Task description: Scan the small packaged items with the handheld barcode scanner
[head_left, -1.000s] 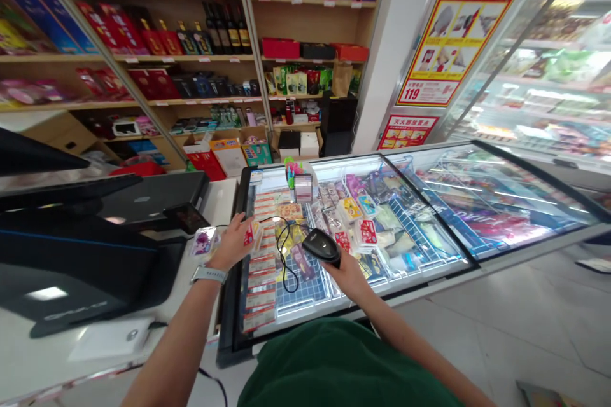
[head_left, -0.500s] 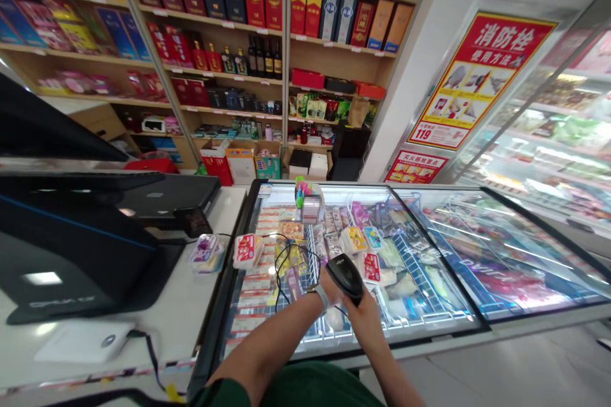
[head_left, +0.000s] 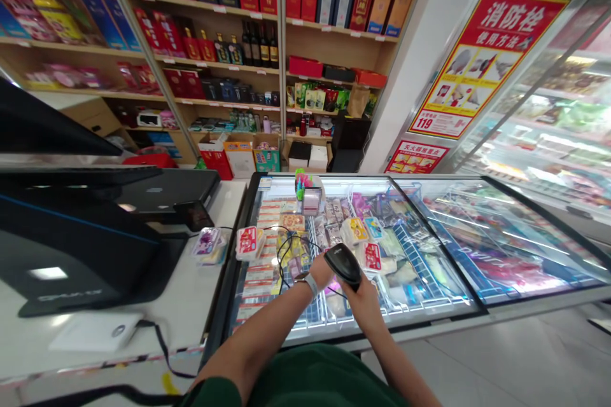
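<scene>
My right hand [head_left: 363,300] is wrapped round the grip of a black barcode scanner [head_left: 342,264], held above the glass top of a chest freezer. Close against the scanner's left side is my left hand [head_left: 323,271], with a pale-banded watch [head_left: 311,283] on the wrist. Its fingers are hidden behind the scanner, so what they may hold does not show. A black cable [head_left: 285,253] loops over the glass to the left. Beyond the hands, a red-labelled tub [head_left: 372,257], a yellow-labelled tub [head_left: 356,229] and a blue-labelled tub [head_left: 374,227] rest on the glass.
Another red-labelled tub [head_left: 247,241] lies near the freezer's left edge. On the counter at left are purple-labelled packs [head_left: 207,243], a black terminal [head_left: 90,248] and a white device [head_left: 98,332]. A colourful toy [head_left: 301,184] stands at the freezer's back, before stocked shelves [head_left: 214,63].
The view has tipped down slightly, so shelves and freezer sit higher in the picture. Both hands stay close together at the scanner, with only a small shift.
</scene>
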